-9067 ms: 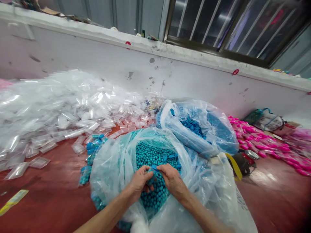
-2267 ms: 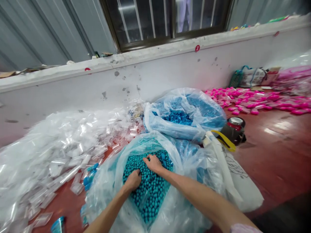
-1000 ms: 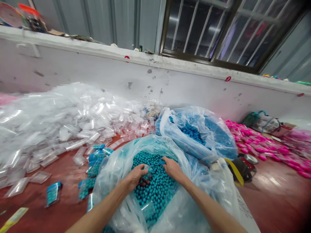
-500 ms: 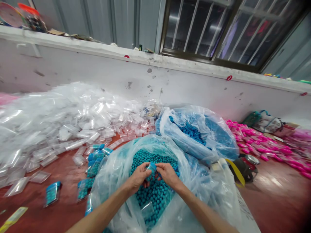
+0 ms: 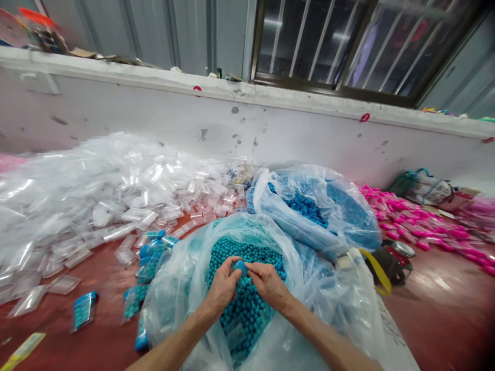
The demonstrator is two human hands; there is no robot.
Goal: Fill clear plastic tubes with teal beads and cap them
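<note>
Over a plastic bag (image 5: 185,288) of teal beads (image 5: 251,314), my left hand (image 5: 223,284) is closed around a small clear container with a blue cap (image 5: 241,267). My right hand (image 5: 268,284) pinches the right edge of that blue cap with thumb and forefinger. The container's body is mostly hidden behind my fingers. A clear empty container (image 5: 234,334) lies on the beads below my hands. Left of the bag lie several blue-capped containers (image 5: 150,257) filled with teal beads, and one filled container (image 5: 83,310) lies apart.
A large heap of clear containers (image 5: 116,180) spreads along the wall at left. Behind the bead bag stands a bag (image 5: 359,221) of blue caps (image 5: 305,206). Pink items (image 5: 421,221) are piled at right, near a yellow strap (image 5: 377,270). A yellow-handled tool (image 5: 25,350) lies front left.
The container has tilted so its blue cap faces more upward, and less of its body shows. Both hands stay together over the beads. The view has shifted slightly.
</note>
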